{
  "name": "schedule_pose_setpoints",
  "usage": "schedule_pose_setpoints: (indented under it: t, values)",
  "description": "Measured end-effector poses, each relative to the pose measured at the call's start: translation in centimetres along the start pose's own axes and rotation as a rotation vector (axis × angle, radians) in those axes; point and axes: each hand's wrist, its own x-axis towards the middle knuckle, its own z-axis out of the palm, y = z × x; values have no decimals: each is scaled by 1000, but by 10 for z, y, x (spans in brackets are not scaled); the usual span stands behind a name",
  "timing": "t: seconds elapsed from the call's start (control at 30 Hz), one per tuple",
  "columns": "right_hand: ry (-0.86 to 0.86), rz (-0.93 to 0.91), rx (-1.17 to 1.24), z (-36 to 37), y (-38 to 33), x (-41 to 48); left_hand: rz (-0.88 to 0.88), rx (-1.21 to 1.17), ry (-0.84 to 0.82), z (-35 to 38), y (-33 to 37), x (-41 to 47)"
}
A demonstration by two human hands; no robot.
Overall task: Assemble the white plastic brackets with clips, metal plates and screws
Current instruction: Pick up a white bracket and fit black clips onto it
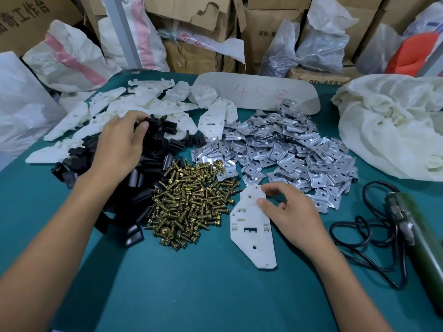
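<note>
A white plastic bracket [252, 226] lies flat on the green table [191, 283] in front of me. My right hand [290, 212] pinches its upper right edge between thumb and fingers. My left hand [119, 142] reaches into the pile of black clips [143, 164] and grips one black clip [149, 123] at the pile's far edge. Between the hands lies a heap of brass screws [189, 202]. A spread of shiny metal plates [287, 152] lies behind the right hand. More white brackets [119, 111] are piled at the back left.
A green power screwdriver [417, 226] with a coiled black cable [359, 238] lies at the right. A cream cloth bag [393, 121] sits at the far right, a grey card [259, 92] at the back. Sacks and cardboard boxes [191, 32] line the table's far side.
</note>
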Motion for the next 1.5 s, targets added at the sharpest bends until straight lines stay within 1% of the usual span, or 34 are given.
schedule_pose_setpoints:
  t: [0.07,0.13,0.2,0.27,0.33,0.37,0.43,0.47,0.53,0.6,0.67,0.8,0.87,0.97,1.13,1.23,1.33,1.43,1.5]
  values:
    - [26,-9,55,0,1,0,21,17,44,-1,19,-4]
    - [91,-47,167,0,-1,-2,13,-45,14,2,46,-16]
    - [124,-71,352,-2,-6,-4,28,-230,-85,9,81,-40]
    - [58,-59,568,-1,-13,-6,92,-393,-201,21,117,-68]
    - [5,-64,706,2,-18,-8,170,-459,-323,36,146,-88]
    - [12,-82,730,4,-19,-9,200,-480,-373,43,155,-94]
    - [84,-82,740,6,-19,-8,226,-462,-411,54,160,-96]
    - [126,-48,741,7,-16,-6,222,-398,-394,58,158,-94]
    - [168,54,700,5,-9,-1,185,-195,-350,65,146,-90]
    - [166,136,613,2,0,3,145,-37,-376,70,136,-91]
    - [170,174,558,0,6,5,136,1,-421,74,133,-96]
    - [161,203,399,-2,10,7,153,39,-455,80,137,-100]
    - [145,189,343,-2,10,7,176,61,-432,80,137,-100]
    - [102,179,406,-1,9,4,183,0,-390,81,136,-99]
    - [59,261,588,-3,3,3,110,-121,-400,80,137,-98]
    - [22,338,778,-10,-2,4,1,-301,-390,76,139,-97]
    - [-44,340,889,-13,-6,4,-106,-485,-343,72,141,-97]
    - [-99,306,1015,-14,-9,2,-148,-640,-381,67,144,-98]
    - [-104,292,1051,-16,-10,2,-127,-673,-402,65,145,-98]
